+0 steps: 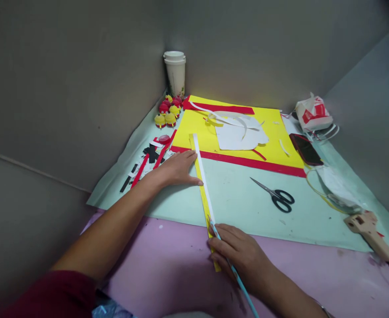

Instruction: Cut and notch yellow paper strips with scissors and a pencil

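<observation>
Reaching forward, the left hand spreads its fingers on a yellow strip. Nearer than these, the right hand's fingers hold a pencil.

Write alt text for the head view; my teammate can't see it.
A right hand holds a light-blue pencil to a long yellow paper strip with a narrow white strip along it, steadied by the left hand. Black-handled scissors lie to the right; beyond are a yellow paper sheet, small red-and-yellow balls and a white lidded cup.

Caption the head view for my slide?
Left hand steadies white and yellow strips; right hand holds a blue pencil on them.
</observation>
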A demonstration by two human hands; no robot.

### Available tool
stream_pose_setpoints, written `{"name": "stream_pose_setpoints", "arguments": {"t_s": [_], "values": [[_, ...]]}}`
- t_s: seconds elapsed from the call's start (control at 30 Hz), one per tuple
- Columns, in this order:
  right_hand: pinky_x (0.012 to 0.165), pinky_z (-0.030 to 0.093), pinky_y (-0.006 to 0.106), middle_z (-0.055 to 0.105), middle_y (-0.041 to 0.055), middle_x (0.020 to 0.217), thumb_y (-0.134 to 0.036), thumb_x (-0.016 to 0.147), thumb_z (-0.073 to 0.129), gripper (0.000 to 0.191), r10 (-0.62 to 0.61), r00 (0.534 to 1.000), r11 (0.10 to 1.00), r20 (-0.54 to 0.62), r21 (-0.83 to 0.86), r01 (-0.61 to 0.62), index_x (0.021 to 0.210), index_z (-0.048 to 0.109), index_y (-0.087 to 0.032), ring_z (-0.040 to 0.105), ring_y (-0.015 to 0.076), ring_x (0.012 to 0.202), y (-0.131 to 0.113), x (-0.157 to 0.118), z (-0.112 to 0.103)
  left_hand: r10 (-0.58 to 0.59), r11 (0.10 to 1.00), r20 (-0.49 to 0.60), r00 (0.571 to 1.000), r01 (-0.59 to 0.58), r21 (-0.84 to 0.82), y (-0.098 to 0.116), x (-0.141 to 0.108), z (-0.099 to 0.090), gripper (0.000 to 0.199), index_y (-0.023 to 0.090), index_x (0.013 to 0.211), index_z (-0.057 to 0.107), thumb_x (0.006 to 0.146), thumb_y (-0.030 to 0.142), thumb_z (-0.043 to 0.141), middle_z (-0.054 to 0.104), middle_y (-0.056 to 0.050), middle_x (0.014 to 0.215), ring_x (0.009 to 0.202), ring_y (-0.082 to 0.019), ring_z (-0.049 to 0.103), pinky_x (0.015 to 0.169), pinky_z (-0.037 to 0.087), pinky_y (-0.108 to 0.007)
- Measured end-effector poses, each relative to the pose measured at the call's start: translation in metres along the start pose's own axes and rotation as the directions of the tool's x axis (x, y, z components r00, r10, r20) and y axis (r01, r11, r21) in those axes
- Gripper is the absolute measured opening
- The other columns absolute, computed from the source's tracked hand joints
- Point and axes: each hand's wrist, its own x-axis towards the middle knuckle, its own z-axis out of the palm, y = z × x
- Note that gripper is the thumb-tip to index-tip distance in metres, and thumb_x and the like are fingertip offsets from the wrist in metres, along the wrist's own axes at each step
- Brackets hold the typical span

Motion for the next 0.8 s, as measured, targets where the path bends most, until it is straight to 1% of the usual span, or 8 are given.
{"name": "stream_pose_setpoints", "arguments": {"t_s": [0.1,0.17,0.27,0.33,0.47,0.57,0.67,0.8], "values": [[0.078,0.057,0.038,0.071,0.0111,0.103,-0.013,0.091,0.053,0.026,0.006,0.997,1.000,-0.080,-0.009,-0.007,0.115,0.059,-0.022,0.066,0.0237,0.093,0.004,0.013,-0.014,-0.007,1.000,0.010,1.000,0.007,0.009,0.001,0.000,-0.001,0.107,0.016,0.148,0.033,0.067,0.082,0.053,0.031,-0.016,0.156,0.141,-0.034,0.033,0.113,0.028,-0.043],[0.080,0.055,0.038,0.071,0.0095,0.102,-0.013,0.092,0.052,0.027,0.035,0.987,0.999,-0.155,-0.035,-0.040,0.115,0.059,-0.024,0.066,0.0237,0.094,0.014,0.033,-0.028,-0.011,1.000,0.011,1.000,0.011,0.014,0.002,-0.001,-0.001,0.108,0.014,0.148,0.033,0.067,0.082,0.053,0.031,-0.017,0.156,0.141,-0.035,0.032,0.114,0.026,-0.044],[0.082,0.051,0.037,0.071,0.0086,0.102,-0.021,0.092,0.053,0.017,0.165,0.958,0.986,-0.236,0.000,-0.170,0.106,0.061,-0.024,0.065,0.0241,0.095,0.043,0.080,-0.044,-0.015,1.000,0.000,1.000,0.015,0.011,0.001,-0.002,0.000,0.108,0.014,0.148,0.033,0.067,0.082,0.054,0.031,-0.018,0.156,0.141,-0.034,0.032,0.113,0.026,-0.043],[0.075,0.050,0.035,0.070,0.0077,0.096,-0.026,0.091,0.053,0.013,0.278,0.924,0.960,-0.264,0.059,-0.272,0.101,0.062,-0.022,0.065,0.0229,0.084,0.069,0.118,-0.047,-0.009,1.000,-0.012,1.000,0.009,0.008,0.001,-0.002,0.001,0.106,0.015,0.147,0.033,0.067,0.082,0.055,0.032,-0.018,0.155,0.140,-0.034,0.033,0.112,0.028,-0.043],[0.070,0.048,0.035,0.068,0.0065,0.092,-0.032,0.087,0.056,0.018,0.312,0.915,0.950,-0.257,0.102,-0.295,0.101,0.058,-0.021,0.063,0.0222,0.075,0.126,0.189,-0.035,0.026,1.000,-0.032,0.999,-0.026,0.002,0.001,-0.003,-0.001,0.098,0.016,0.144,0.038,0.069,0.078,0.056,0.040,-0.016,0.151,0.136,-0.034,0.039,0.108,0.033,-0.042],[0.070,0.046,0.034,0.066,0.0046,0.092,-0.034,0.082,0.060,0.019,0.309,0.921,0.949,-0.238,0.136,-0.284,0.096,0.055,-0.022,0.062,0.0220,0.076,0.156,0.224,-0.020,0.027,1.000,-0.037,0.999,-0.027,-0.001,0.002,-0.005,-0.002,0.099,0.015,0.143,0.039,0.069,0.078,0.057,0.041,-0.017,0.150,0.135,-0.035,0.039,0.108,0.031,-0.043],[0.068,0.045,0.033,0.065,0.0019,0.085,-0.034,0.080,0.060,0.019,0.292,0.934,0.949,-0.206,0.185,-0.256,0.094,0.054,-0.023,0.061,0.0210,0.074,0.172,0.244,-0.006,0.012,1.000,-0.046,0.999,-0.012,-0.003,0.003,-0.006,0.000,0.102,0.013,0.145,0.036,0.069,0.078,0.058,0.038,-0.018,0.152,0.136,-0.035,0.038,0.110,0.028,-0.044],[0.063,0.043,0.031,0.062,-0.0013,0.078,-0.030,0.079,0.058,0.015,0.269,0.946,0.944,-0.181,0.242,-0.222,0.091,0.052,-0.024,0.058,0.0189,0.067,0.184,0.254,0.004,0.010,1.000,-0.063,0.998,-0.010,0.004,0.003,-0.006,0.003,0.102,0.011,0.147,0.034,0.071,0.075,0.059,0.036,-0.017,0.153,0.138,-0.034,0.035,0.114,0.022,-0.044]]}}
